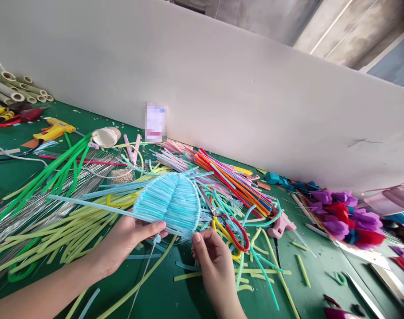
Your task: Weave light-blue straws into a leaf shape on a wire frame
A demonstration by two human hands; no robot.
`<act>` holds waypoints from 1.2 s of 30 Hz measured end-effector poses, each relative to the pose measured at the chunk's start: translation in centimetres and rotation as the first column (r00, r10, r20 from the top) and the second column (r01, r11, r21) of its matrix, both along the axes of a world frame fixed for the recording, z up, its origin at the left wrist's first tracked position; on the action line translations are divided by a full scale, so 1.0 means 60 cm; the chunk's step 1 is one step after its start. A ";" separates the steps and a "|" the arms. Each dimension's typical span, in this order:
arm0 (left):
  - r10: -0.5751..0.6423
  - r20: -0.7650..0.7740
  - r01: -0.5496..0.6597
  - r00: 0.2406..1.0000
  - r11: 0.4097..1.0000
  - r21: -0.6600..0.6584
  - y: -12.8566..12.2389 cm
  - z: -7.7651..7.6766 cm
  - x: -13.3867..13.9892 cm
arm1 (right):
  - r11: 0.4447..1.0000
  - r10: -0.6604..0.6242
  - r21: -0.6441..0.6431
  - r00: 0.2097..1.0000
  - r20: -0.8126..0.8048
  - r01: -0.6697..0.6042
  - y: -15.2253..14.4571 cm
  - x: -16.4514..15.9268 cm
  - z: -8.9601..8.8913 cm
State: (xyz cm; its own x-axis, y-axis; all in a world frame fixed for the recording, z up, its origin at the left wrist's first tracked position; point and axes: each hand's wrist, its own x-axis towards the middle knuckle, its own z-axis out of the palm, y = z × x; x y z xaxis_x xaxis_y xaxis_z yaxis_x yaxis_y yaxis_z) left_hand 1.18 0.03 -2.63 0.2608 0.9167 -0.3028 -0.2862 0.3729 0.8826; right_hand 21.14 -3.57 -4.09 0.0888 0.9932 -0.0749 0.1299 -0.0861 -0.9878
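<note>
A light-blue leaf made of rows of pipe cleaners, with a raised midrib, is held up over the table. My left hand grips its lower left edge, thumb on top, along with a loose blue pipe cleaner that lies across the leaf's lower edge and sticks out to the left. A thin wire stem hangs down below the leaf. At the lower right edge, my right hand pinches with thumb and forefinger; its other fingers are curled, and whatever lies between the fingertips is mostly hidden.
Scissors with red and yellow handles lie just right of the leaf. Around it spread yellow-green pipe cleaners, wires and a multicoloured bundle. Glue guns lie left, yellow, and right, pink. Fabric flowers are far right. A wall stands behind.
</note>
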 end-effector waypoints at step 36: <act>0.104 -0.202 -0.089 0.974 0.993 0.081 -0.004 0.022 0.005 | 0.997 -0.080 -0.025 0.986 -0.143 0.077 -0.007 -0.017 0.027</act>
